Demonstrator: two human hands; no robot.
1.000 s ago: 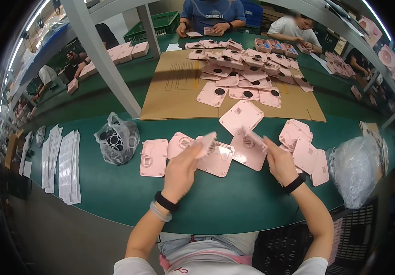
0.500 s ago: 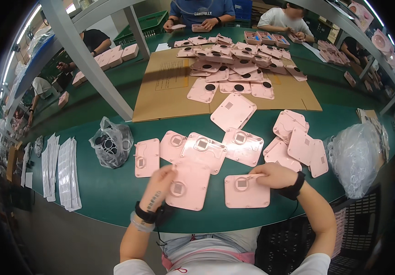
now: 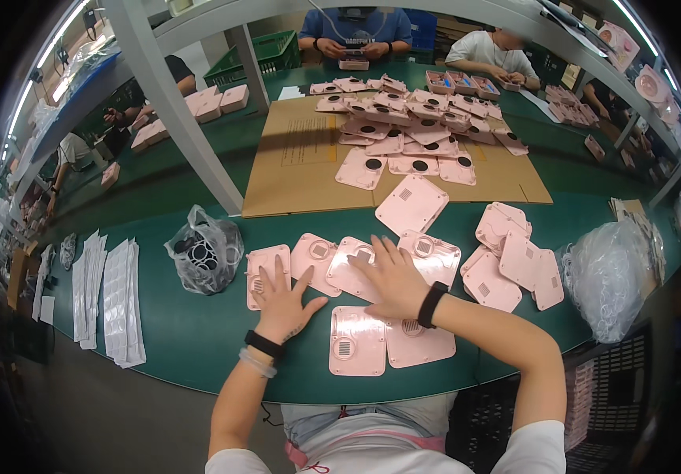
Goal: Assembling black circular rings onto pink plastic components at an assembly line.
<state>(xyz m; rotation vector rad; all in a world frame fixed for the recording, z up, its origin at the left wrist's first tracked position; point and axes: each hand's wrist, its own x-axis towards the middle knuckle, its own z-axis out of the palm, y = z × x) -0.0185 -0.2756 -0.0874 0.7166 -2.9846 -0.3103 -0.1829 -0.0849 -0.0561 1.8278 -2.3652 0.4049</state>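
My left hand point(image 3: 283, 308) is spread, its fingers over the leftmost pink plastic panel point(image 3: 258, 259) in a row on the green table. Fingers apart, my right hand point(image 3: 397, 283) lies across a glossy pink panel point(image 3: 343, 271) in the middle of that row. Its fingertips reach toward another panel point(image 3: 441, 254) to the right. Neither hand grips anything. Closer to me, a pink panel point(image 3: 358, 355) with a round ring and slotted grille lies flat. Beside it, a second panel point(image 3: 429, 351) is partly hidden by my right wrist.
A clear bag of dark rings point(image 3: 204, 254) and white sheet strips point(image 3: 121, 304) are on the left. Stacked pink panels point(image 3: 516, 261) and a bag of white rings point(image 3: 609, 272) are on the right. Beyond, panels with black discs cover cardboard point(image 3: 285, 178); a grey post point(image 3: 186, 110) stands left. Co-workers sit opposite.
Both hands have let go of the two nearest panels, which now lie side by side. My hands have moved forward over the row behind, fingers spread. The view has shifted slightly.
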